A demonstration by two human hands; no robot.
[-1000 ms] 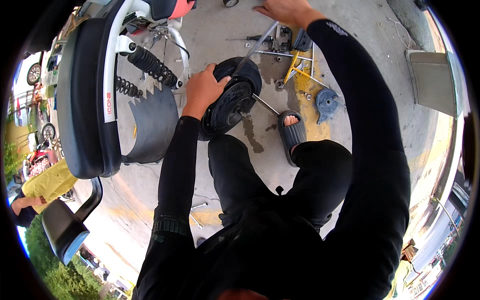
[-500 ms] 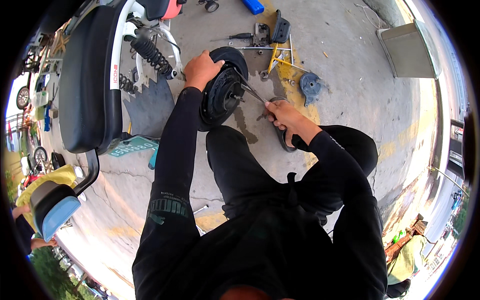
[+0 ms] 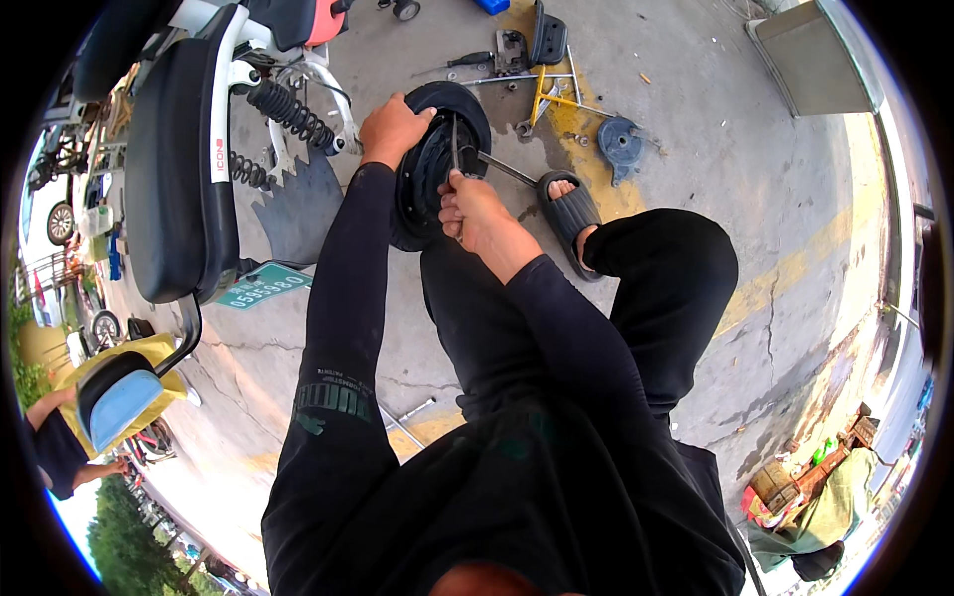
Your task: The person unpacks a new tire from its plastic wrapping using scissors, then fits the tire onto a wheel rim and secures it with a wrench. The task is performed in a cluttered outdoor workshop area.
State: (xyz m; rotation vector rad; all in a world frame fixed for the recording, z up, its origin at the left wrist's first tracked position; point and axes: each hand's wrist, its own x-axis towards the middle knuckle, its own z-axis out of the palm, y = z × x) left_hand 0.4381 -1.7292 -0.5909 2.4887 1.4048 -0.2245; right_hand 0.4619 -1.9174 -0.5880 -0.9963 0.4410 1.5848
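Note:
A small black wheel with its tyre [image 3: 477, 104] stands tilted between my knees and the scooter. My left hand [image 3: 391, 134] is closed over the tyre's upper left side, thumb on top. With my right hand [image 3: 481, 214] I grip a thin metal lever [image 3: 455, 142], its tip at the inner edge of the tyre near the rim. Its handle end is hidden in my fingers. A second metal bar [image 3: 509, 168] runs from the wheel to the black sandal [image 3: 571, 221] on my right foot. Much of the hub is hidden behind my right hand.
On the left stands a scooter with a black seat [image 3: 179, 169] and a shock absorber [image 3: 291, 112]. Beyond the wheel lie a screwdriver [image 3: 472, 60], a yellow-framed part [image 3: 540, 99] and a round grey drum part [image 3: 620, 149]. A metal box [image 3: 815, 60] stands far right.
My right hand has moved left, close to the wheel, and its lever now points up along the rim. The second bar is now separate from that hand. My right knee has shifted slightly.

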